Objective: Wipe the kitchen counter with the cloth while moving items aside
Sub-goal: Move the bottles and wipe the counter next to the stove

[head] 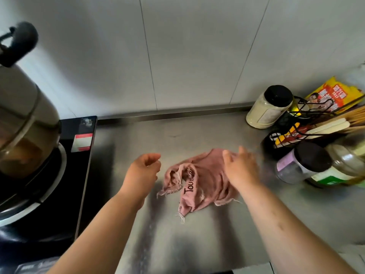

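1. Pink cloth (199,180) lay crumpled mid-desk (197,244); right hand (240,169) pressed flat on it, fingers spread.
2. Left hand (145,169) hovered beside it, fingers loosely curled, empty.
3. Black-lidded jar (269,107) at the back right edge held pale contents.
4. Purple-labelled jar (300,165) was blurred; pot (23,123) was cut off at left.

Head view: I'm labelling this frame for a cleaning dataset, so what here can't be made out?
- Pink cloth: the printed word is folded under; only "Tou" reads.
- Right hand: motion-blurred, so contact with the cloth is unclear.
- Left hand: curled beside the cloth; its palm is hidden.
- Pot: cut off by the left edge.
- Wire rack: contents crowded, labels unreadable.
- Jars: blurred near the right edge.
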